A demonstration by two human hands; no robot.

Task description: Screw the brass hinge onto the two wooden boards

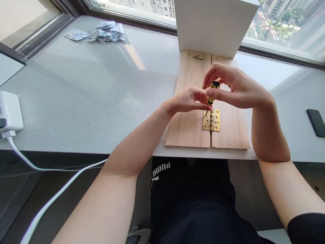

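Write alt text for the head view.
A person's left hand and right hand are around a black and yellow screwdriver above a golden hinge that straddles the gap between two boards on a counter. A white box stands behind; papers lie back left, a phone right.

- Far: the white box [213, 27] blocks my hands [236, 88].
- Left: I can pass over the table [88, 95], short of the white adapter [10, 110].
- Right: room before the phone [316, 122].
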